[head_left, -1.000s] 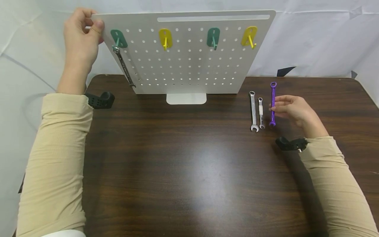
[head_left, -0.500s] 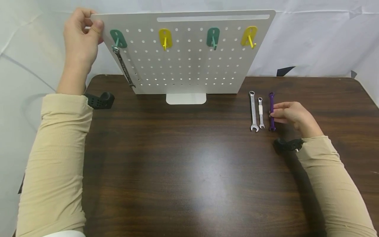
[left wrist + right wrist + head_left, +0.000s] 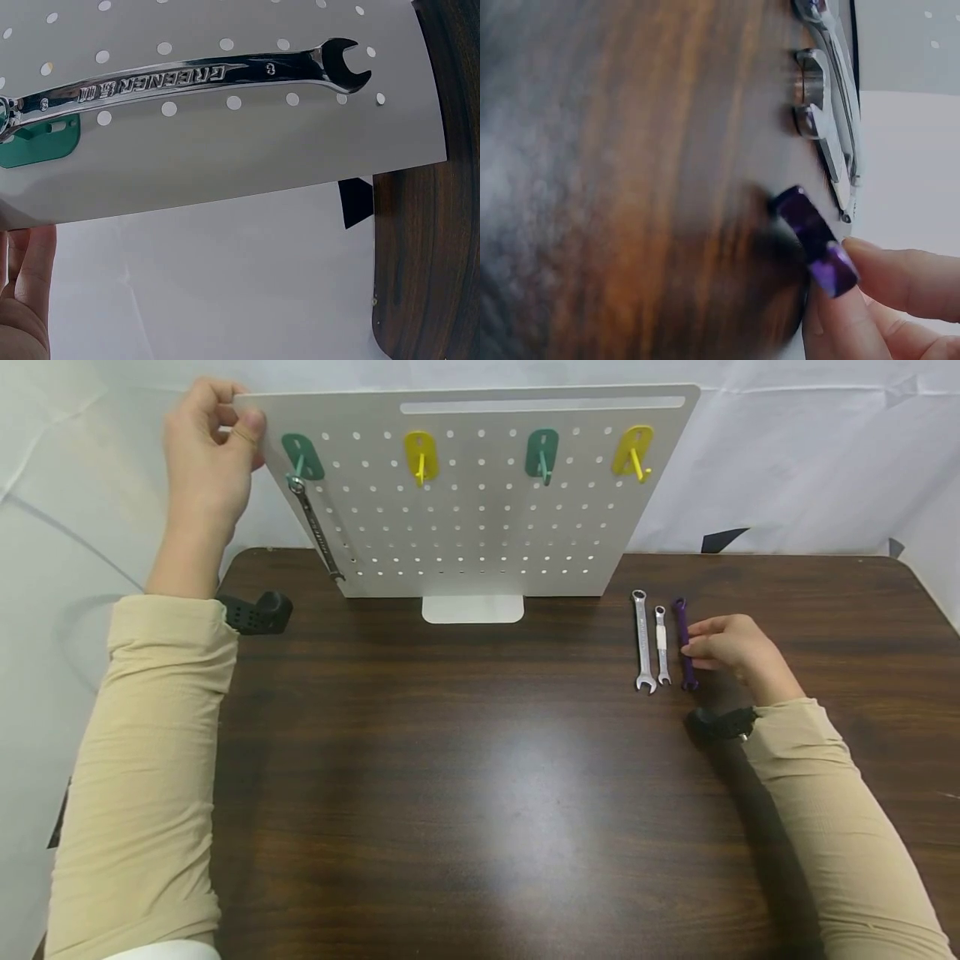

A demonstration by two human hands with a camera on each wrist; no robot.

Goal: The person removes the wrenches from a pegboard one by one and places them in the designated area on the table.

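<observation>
My left hand (image 3: 210, 452) grips the top left corner of a grey pegboard (image 3: 480, 527), thumb on the front face. A shiny combination wrench (image 3: 317, 531) hangs by its ring end from the green hook (image 3: 303, 457) beside that hand; its lettering shows in the left wrist view. At the table's right, my right hand (image 3: 731, 647) pinches a purple combination wrench (image 3: 684, 643) by its shaft, low over the wood, open end toward me. To its left lie a larger silver wrench (image 3: 642, 643) and a smaller silver wrench (image 3: 662, 645) with a white band.
Two yellow hooks, one at left (image 3: 421, 456) and one at right (image 3: 633, 453), and another green hook (image 3: 542, 456) carry nothing. The pegboard's white foot (image 3: 472, 609) rests on the dark wooden table (image 3: 465, 735). White sheeting (image 3: 810, 460) hangs behind.
My right hand has come down toward the table and slightly left with the purple wrench, which now tilts a little beside the silver wrenches. The left hand has stayed on the pegboard's corner.
</observation>
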